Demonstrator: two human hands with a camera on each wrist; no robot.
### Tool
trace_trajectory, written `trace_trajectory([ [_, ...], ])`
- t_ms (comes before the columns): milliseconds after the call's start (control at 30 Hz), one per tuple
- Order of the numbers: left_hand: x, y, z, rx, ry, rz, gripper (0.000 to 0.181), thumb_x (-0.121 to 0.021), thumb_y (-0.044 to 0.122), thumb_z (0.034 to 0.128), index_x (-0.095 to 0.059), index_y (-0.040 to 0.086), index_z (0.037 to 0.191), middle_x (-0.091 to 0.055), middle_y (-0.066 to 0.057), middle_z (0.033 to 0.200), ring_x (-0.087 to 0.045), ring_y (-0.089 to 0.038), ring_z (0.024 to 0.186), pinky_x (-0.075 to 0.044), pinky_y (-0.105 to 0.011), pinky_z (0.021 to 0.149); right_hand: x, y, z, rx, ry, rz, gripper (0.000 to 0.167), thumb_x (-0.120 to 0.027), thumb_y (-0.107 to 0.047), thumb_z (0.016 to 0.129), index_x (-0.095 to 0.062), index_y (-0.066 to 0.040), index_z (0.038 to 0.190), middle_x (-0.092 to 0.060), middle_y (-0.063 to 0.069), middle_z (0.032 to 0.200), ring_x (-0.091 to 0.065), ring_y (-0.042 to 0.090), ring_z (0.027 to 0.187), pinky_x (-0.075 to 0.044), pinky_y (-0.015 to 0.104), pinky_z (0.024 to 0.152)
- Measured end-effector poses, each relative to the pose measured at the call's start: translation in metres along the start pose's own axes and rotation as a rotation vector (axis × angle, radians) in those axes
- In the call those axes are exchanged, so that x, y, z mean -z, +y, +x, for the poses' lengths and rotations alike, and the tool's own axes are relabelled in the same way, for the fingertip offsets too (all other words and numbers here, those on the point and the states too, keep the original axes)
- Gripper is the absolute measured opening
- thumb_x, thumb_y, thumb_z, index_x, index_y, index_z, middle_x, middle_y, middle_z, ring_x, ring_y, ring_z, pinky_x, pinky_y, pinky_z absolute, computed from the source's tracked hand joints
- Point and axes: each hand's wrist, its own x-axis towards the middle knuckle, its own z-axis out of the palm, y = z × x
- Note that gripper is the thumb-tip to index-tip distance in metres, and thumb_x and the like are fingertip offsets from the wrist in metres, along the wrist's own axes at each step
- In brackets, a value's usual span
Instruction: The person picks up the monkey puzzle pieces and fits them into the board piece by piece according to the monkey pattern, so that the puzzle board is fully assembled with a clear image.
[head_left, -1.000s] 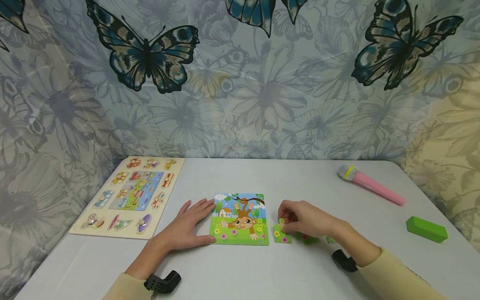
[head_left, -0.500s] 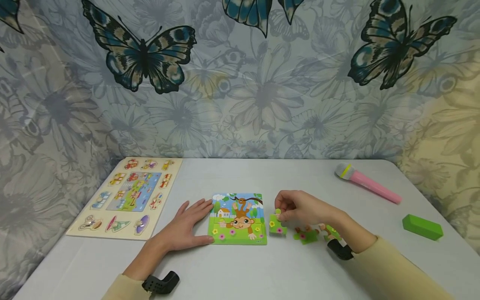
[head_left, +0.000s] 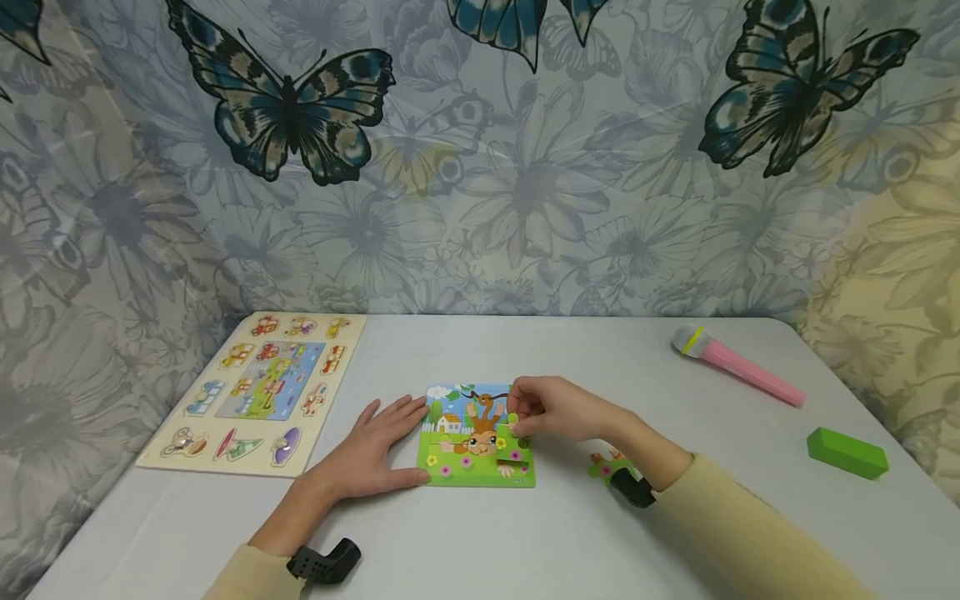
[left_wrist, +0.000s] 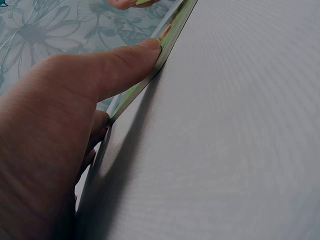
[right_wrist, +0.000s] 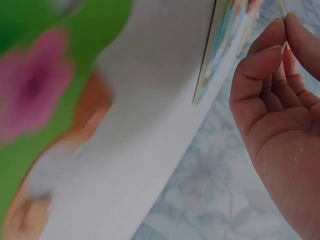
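Pinched between thumb and curled fingers of the right hand (head_left: 562,407), a green puzzle piece (head_left: 510,448) with flowers on it hangs just right of the middle of the head view. It lies over the right part of the monkey board (head_left: 459,462) (whether it touches the surface, I cannot tell). In the right wrist view, the same piece shows nearly edge-on at the fingertips, upper right of the frame.

Centre of the head view, below the middle, the monkey board shows a monkey, a house, trees and flowers; whether it has a recess for pieces is too small to make out. The left hand (head_left: 378,454) lies spread along its left edge, fingers and thumb extended, fingertips touching the edge and the thumb at the lower left corner.

At the left of the frame, a cream board (head_left: 240,469) carries ten small toy pictures around a central scene (head_left: 272,382) (printed or inset, I cannot say).

Right of the monkey board, loose green material (head_left: 603,469) shows partly behind the black wrist device (head_left: 633,487). Farther right on the white table (head_left: 622,358) lie a pink microphone (head_left: 742,371) and, nearer the right edge, a green block (head_left: 847,454).
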Motion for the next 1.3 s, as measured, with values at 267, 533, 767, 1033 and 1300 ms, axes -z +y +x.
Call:
trace_trajectory([
  [267, 0.001, 0.000, 0.001, 0.003, -0.001, 0.004, 0.091, -0.070, 0.058, 0.0855, -0.041, 0.006, 0.155, -0.034, -0.006, 0.162, -0.020, -0.029, 0.151, -0.005, -0.061, 0.118, -0.014, -0.016, 0.026, -0.007, -0.026, 0.001, 0.017, -0.075, -0.011, 0.092, -0.061, -0.008, 0.100, -0.058, -0.003, 0.080, -0.054, 0.012, 0.075, -0.046, 0.027, 0.071],
  [533, 0.001, 0.000, 0.002, 0.003, -0.012, -0.007, 0.091, -0.069, 0.058, 0.0867, -0.040, 0.006, 0.155, -0.033, -0.005, 0.162, -0.020, -0.028, 0.152, -0.004, -0.061, 0.118, -0.028, -0.027, 0.048, -0.014, -0.060, -0.017, 0.016, -0.074, -0.013, 0.093, -0.061, -0.008, 0.102, -0.060, -0.003, 0.078, -0.055, 0.010, 0.071, -0.047, 0.027, 0.069],
  [767, 0.001, -0.001, 0.000, -0.002, -0.008, -0.007, 0.091, -0.070, 0.058, 0.0863, -0.040, 0.006, 0.155, -0.034, -0.006, 0.162, -0.020, -0.029, 0.151, -0.004, -0.061, 0.118, -0.041, -0.033, 0.060, -0.034, -0.088, -0.049, 0.015, -0.075, -0.012, 0.093, -0.061, -0.011, 0.098, -0.059, -0.004, 0.076, -0.054, 0.010, 0.068, -0.047, 0.025, 0.065],
  [1033, -0.001, -0.002, -0.001, -0.010, 0.000, -0.014, 0.091, -0.070, 0.058, 0.0861, -0.041, 0.006, 0.155, -0.034, -0.005, 0.161, -0.021, -0.029, 0.151, -0.004, -0.061, 0.118, -0.050, -0.039, 0.066, -0.046, -0.104, -0.105, 0.015, -0.076, -0.013, 0.092, -0.062, -0.010, 0.097, -0.058, -0.004, 0.072, -0.052, 0.009, 0.059, -0.045, 0.023, 0.058],
  [1300, -0.001, -0.002, 0.000, -0.014, 0.002, -0.018, 0.092, -0.071, 0.058, 0.0859, -0.041, 0.006, 0.155, -0.034, -0.006, 0.162, -0.021, -0.029, 0.151, -0.004, -0.061, 0.118, -0.052, -0.040, 0.067, -0.022, -0.124, -0.154, 0.017, -0.077, -0.014, 0.091, -0.063, -0.009, 0.099, -0.059, -0.004, 0.074, -0.053, 0.008, 0.063, -0.045, 0.023, 0.061],
])
